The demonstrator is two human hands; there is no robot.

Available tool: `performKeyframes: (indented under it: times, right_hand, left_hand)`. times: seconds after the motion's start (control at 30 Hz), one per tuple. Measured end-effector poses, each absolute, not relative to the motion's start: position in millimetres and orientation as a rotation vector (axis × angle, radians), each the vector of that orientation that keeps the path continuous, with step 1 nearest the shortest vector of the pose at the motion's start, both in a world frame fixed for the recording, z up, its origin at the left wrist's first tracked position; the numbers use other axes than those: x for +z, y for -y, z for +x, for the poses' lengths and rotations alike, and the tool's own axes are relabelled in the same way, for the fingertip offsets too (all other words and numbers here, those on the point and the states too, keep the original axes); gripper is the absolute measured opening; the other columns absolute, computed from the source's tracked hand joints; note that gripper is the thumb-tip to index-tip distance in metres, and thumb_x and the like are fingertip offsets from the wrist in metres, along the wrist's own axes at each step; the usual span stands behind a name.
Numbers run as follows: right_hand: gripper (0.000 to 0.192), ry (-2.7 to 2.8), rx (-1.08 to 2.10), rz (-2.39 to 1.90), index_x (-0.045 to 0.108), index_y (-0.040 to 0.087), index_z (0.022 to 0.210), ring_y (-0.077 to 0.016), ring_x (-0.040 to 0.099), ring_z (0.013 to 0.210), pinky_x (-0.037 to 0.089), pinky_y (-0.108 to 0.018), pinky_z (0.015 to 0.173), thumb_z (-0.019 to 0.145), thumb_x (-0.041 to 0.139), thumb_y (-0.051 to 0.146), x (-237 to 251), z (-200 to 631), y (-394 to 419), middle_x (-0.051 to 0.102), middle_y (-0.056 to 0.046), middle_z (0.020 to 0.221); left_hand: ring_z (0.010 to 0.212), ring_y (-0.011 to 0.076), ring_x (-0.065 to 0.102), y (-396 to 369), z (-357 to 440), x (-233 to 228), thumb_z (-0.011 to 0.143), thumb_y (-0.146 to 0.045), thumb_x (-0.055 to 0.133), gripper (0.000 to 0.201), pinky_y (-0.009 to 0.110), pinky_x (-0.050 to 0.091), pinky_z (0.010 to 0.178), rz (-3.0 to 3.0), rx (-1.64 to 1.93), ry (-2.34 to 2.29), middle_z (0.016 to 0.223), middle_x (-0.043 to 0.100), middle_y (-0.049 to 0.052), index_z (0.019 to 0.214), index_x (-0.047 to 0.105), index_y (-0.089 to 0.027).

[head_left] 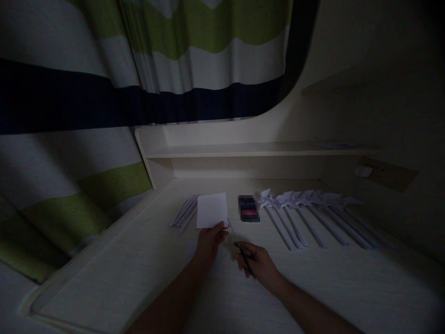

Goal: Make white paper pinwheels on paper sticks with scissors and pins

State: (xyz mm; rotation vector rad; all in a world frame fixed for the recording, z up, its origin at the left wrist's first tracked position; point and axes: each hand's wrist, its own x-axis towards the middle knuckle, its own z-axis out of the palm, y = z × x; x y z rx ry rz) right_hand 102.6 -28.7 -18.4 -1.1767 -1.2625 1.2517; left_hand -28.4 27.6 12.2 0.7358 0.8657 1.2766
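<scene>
My left hand [211, 239] pinches the lower right corner of a square white paper sheet [212, 208], held up above the desk. My right hand [256, 262] is closed round a slim tool [246, 263] with a black handle and a thin metal shaft. The shaft slants up and left, and its tip is at the paper's right edge, close to my left fingers. Whether the tip touches the paper, I cannot tell. Several white paper pinwheels [306, 220] on paper sticks lie in a row to the right.
Several rolled white paper sticks [186, 212] lie left of the sheet. A dark phone-like object [249, 208], partly blurred, lies behind my right hand. A shelf [243, 150] runs along the desk's back, and a striped curtain [114, 181] hangs at the left and behind.
</scene>
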Motion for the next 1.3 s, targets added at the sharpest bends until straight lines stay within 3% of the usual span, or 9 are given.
performKeyframes:
  times: [0.2, 0.67, 1.0, 1.3]
  right_hand:
    - [0.048, 1.3, 1.238, -1.188, 0.057, 0.01, 0.097, -0.0052, 0.039, 0.03, 0.034, -0.018, 0.028, 0.06, 0.062, 0.041, -20, 102, 29, 0.05, 0.006, 0.044]
    - [0.052, 1.25, 1.246, -1.195, 0.056, 0.013, 0.098, -0.0058, 0.04, 0.03, 0.032, -0.019, 0.028, 0.056, 0.065, 0.041, -19, 103, 26, 0.052, 0.006, 0.046]
    - [0.053, 1.232, 1.315, -1.133, 0.056, 0.011, 0.099, -0.0065, 0.044, 0.035, 0.029, -0.018, 0.031, 0.058, 0.064, 0.044, -11, 108, 28, 0.055, 0.002, 0.054]
    - [0.052, 1.306, 1.356, -1.12, 0.056, 0.011, 0.1, -0.0057, 0.043, 0.035, 0.031, -0.019, 0.031, 0.06, 0.063, 0.045, -10, 109, 30, 0.057, 0.001, 0.056]
  left_hand:
    - [0.051, 0.0088, 0.056, -29, -29, 13, 0.057, -0.026, 0.069, 0.024, 0.017, 0.04, 0.045, 0.716, 1.281, -0.883, 0.072, 0.065, 0.009, 0.072, 0.062, -0.008]
    - [0.057, 0.0083, 0.058, -30, -29, 8, 0.059, -0.026, 0.069, 0.026, 0.016, 0.041, 0.049, 0.781, 1.289, -0.85, 0.079, 0.065, 0.006, 0.081, 0.062, -0.011]
    - [0.06, 0.0141, 0.06, -24, -29, 12, 0.061, -0.034, 0.065, 0.033, 0.022, 0.043, 0.051, 0.955, 1.33, -0.94, 0.081, 0.065, 0.011, 0.083, 0.061, -0.01]
    - [0.05, 0.0101, 0.054, -26, -30, 11, 0.057, -0.035, 0.068, 0.028, 0.021, 0.039, 0.05, 0.955, 1.38, -1.0, 0.063, 0.062, 0.006, 0.069, 0.062, -0.01]
